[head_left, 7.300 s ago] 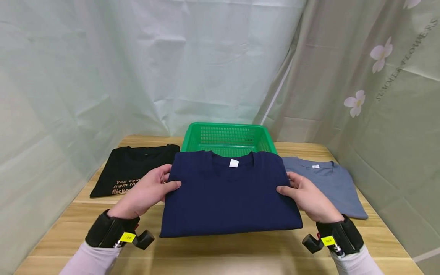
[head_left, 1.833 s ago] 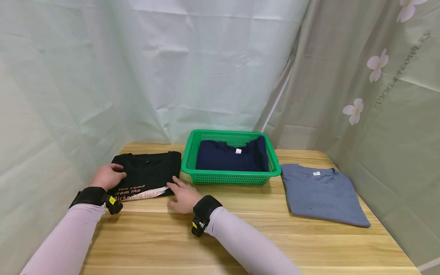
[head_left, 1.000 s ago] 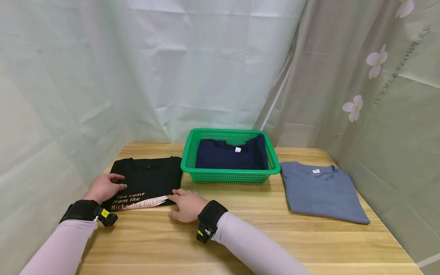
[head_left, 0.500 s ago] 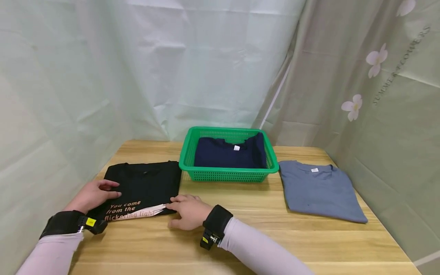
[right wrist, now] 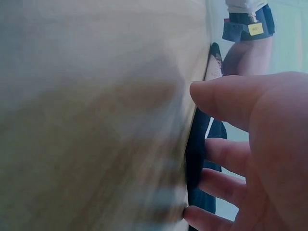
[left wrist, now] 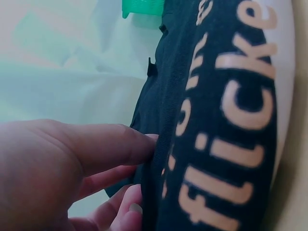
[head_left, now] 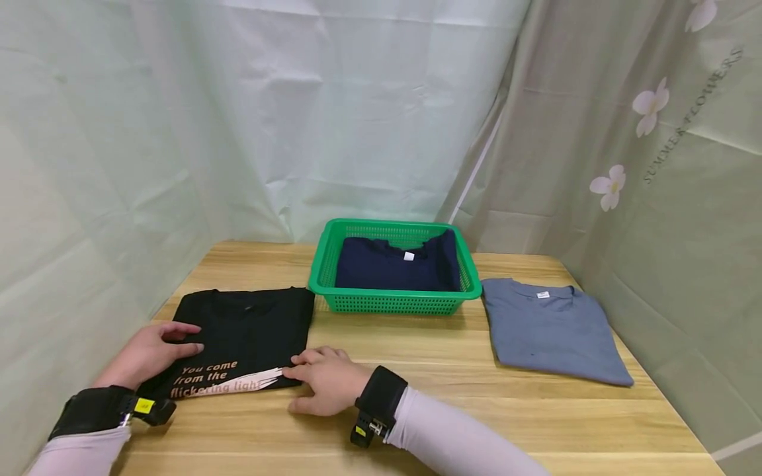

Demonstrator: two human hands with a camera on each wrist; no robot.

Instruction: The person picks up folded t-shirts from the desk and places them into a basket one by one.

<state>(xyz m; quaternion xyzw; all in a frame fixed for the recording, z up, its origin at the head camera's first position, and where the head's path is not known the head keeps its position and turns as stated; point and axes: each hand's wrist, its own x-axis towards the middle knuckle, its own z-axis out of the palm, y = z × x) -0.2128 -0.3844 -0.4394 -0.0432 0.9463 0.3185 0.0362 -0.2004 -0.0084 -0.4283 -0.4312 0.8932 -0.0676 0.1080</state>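
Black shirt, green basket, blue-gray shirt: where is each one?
Black shirt (head_left: 250, 334): head view, chest above lettering.
Green basket (head_left: 393, 304): head view, front wall.
Blue-gray shirt (head_left: 553, 334): head view, chest below collar.

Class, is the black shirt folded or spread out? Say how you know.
Folded: the black shirt makes a compact four-sided shape, no sleeves spread out, between the left hand and right hand.

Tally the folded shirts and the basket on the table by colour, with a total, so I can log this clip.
Black: 1 (black shirt)
Navy: 1 (navy shirt)
Grey-blue: 1 (grey-blue shirt)
Green: 1 (green basket)
Total: 4
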